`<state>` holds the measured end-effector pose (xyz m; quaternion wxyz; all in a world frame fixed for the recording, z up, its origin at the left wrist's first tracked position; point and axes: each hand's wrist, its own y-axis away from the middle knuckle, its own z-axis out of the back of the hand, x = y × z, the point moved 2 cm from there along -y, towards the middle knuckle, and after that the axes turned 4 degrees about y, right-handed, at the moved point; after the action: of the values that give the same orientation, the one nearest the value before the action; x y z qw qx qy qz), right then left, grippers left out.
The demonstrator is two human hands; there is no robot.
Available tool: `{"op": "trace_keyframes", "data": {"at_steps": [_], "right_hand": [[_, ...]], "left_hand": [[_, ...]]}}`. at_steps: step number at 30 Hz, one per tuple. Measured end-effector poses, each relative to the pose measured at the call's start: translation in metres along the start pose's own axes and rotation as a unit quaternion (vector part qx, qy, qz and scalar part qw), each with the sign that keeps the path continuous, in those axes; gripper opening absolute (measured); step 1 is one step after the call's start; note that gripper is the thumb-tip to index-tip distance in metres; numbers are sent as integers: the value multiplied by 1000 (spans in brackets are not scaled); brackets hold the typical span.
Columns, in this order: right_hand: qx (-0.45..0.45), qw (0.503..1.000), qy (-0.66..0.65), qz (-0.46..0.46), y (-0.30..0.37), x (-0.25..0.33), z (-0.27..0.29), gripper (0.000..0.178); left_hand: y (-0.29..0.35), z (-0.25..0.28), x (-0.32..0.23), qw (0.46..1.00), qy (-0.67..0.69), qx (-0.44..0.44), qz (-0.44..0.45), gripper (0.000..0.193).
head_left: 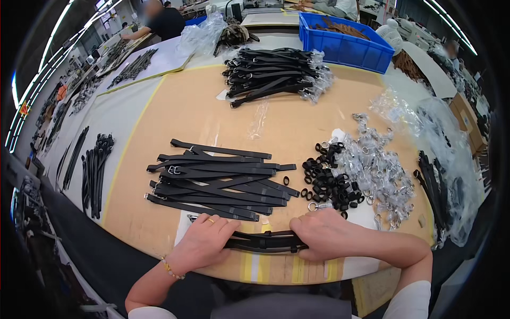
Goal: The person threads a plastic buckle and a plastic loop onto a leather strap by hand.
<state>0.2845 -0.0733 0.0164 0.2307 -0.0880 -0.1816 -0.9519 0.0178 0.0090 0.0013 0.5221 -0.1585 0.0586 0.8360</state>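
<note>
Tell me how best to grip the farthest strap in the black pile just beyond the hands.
Probably pinch the strap along its right half from the far side: it looks flat along the far edge of the pile, nothing visibly crosses that half, and bare tabletop beyond leaves room.

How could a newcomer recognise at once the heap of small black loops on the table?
On the big tan tabletop, find the central pile of long black straps with metal buckles. Just right of it, beyond the right hand, lies the heap of small black loops. Its pieces are dark, short rings, unlike the shiny heap of metal hardware in clear plastic beside it.
</note>
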Motion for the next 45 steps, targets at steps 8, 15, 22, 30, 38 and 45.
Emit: {"op": "trace_keyframes", "data": {"at_steps": [8, 15, 22, 30, 38, 45], "right_hand": [[-151, 986, -50, -53, -24, -82, 94, 35], [-283, 947, -12, -152, -125, -255, 102, 53], [-348, 890, -259, -139, -144, -325, 43, 81], [-432, 821, -316, -198, -151, -342, 49, 31], [-530, 778, -261, -214, -128, -310, 61, 25], [-386, 789, -447, -169, -42, -205, 50, 21]], "left_hand": [[-112, 72, 73, 981, -123, -128, -81, 38], [-271, 53, 192, 955, -216, -198, -49, 53], [-292, 1, 224, 975, -154, -152, 47, 55], [-288, -5, 226, 970, -165, -176, 28, 61], [-235, 12, 203, 976, -136, -169, 32, 56], [-107, 27, 112, 982, 36, -175, -69, 15]]}}
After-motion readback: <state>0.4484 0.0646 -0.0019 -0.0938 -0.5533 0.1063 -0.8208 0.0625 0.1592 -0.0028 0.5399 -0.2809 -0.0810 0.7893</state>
